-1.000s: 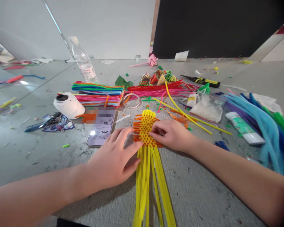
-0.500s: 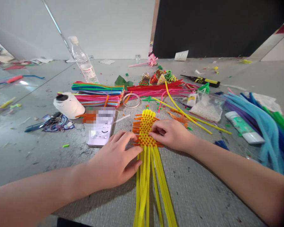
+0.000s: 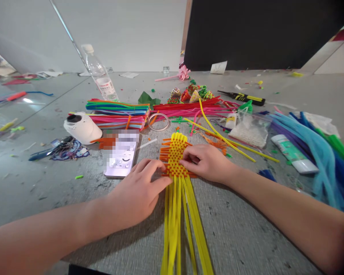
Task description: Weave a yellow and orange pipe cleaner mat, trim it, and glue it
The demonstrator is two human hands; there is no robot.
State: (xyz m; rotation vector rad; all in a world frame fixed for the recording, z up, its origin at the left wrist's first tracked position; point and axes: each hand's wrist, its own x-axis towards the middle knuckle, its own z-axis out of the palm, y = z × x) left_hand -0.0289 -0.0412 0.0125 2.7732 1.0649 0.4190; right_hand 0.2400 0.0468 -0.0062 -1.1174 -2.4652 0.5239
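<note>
A mat woven from yellow and orange pipe cleaners point(image 3: 177, 154) lies on the table in front of me, its long yellow ends trailing toward me and its short orange ends sticking out at both sides. At its lower left edge, my left hand point(image 3: 140, 187) has bent fingers closed on the weave, the thumb tucked out of sight. My right hand point(image 3: 208, 162) is curled at the right edge, thumb and index finger closed on the weave; the other fingertips are hidden.
Left of the mat lie a phone point(image 3: 122, 154), partly blurred, and a white glue bottle point(image 3: 84, 128). Behind are pipe cleaner bundles point(image 3: 117, 110), a tape ring point(image 3: 158, 122) and a water bottle point(image 3: 100, 76). On the right lie a green-white tube point(image 3: 294, 154) and blue pipe cleaners point(image 3: 318, 152).
My left thumb, stretched out beside the yellow strands before, is now folded under the hand. My right hand and the mat look almost the same.
</note>
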